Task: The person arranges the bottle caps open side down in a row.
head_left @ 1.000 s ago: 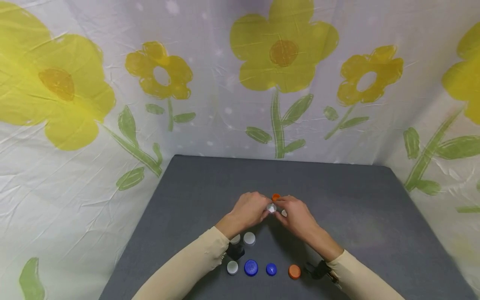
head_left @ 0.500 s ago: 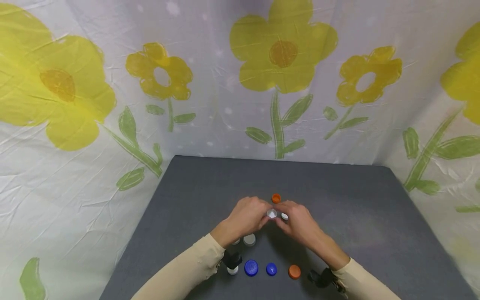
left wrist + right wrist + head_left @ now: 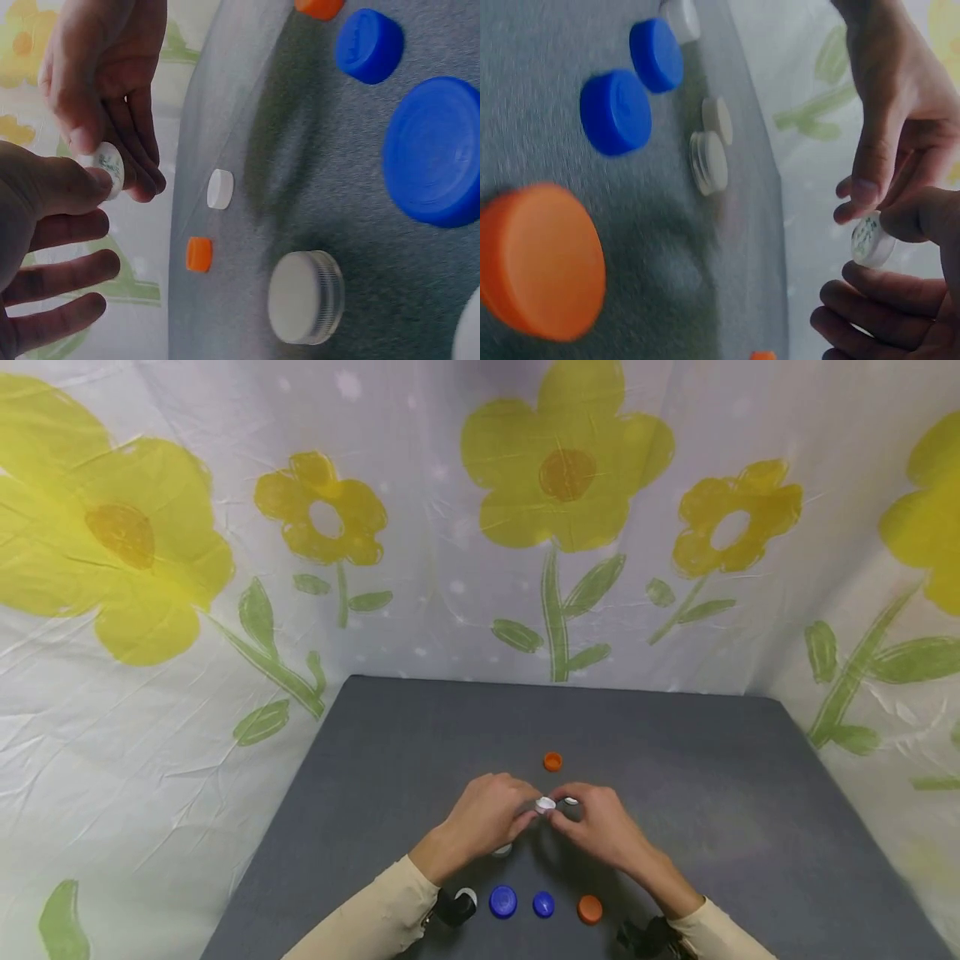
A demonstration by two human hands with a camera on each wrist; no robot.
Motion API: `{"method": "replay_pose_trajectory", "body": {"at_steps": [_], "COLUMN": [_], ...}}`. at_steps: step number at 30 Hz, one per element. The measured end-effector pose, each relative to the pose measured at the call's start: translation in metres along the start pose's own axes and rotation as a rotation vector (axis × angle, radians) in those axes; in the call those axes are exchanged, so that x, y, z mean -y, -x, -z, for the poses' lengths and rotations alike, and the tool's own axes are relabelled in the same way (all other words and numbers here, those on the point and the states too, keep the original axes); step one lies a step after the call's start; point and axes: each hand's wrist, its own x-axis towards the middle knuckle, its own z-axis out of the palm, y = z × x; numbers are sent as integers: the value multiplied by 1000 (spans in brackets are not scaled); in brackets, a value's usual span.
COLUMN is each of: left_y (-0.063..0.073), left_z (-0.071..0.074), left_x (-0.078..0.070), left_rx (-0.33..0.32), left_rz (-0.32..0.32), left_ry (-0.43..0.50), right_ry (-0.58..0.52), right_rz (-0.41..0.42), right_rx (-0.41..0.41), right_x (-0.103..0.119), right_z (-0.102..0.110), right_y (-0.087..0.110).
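Between my hands, raised off the table, is a small round white bottle cap [image 3: 545,805] with greenish marks on one face. My left hand [image 3: 489,814] pinches its edge, the thumb on the printed face in the left wrist view and the other fingers spread below. From the other side my right hand [image 3: 600,822] grips the cap [image 3: 873,241] between thumb and index finger. Right below the right hand's fingers in the head view, another white cap [image 3: 572,801] is partly hidden. An orange cap [image 3: 552,762] lies just beyond both hands.
Nearer me on the dark grey table [image 3: 675,752] lie a large blue cap [image 3: 503,902], a smaller blue cap [image 3: 543,905] and an orange cap [image 3: 589,909]. White caps, one ribbed [image 3: 304,298], sit under and beside my left forearm. A flowered curtain [image 3: 435,610] hangs behind.
Both hands have drawn toward me with the white bottle cap, which has tilted. The orange cap beyond them is now fully uncovered. My left forearm covers more of the white caps beneath it.
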Motion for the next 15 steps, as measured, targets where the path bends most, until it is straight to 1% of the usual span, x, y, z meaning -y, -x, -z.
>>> {"method": "replay_pose_trajectory", "body": {"at_steps": [4,8,12,15], "left_y": [5,10,12,13], "left_z": [-4,-9,-11,-12], "left_x": [0,0,0,1], "left_rx": [-49,-70,-76,-89], "left_rz": [-14,-11,9,33], "left_ry": [30,41,77,119], "right_ry": [-84,-118,-126,-122], "right_rz": [-61,-89,-76,-45], "right_rx": [44,68,59,26], "right_x": [-1,-3,-4,-5], "right_z": [-3,-7,-11,-12], "right_y": [3,7,10,10]}}
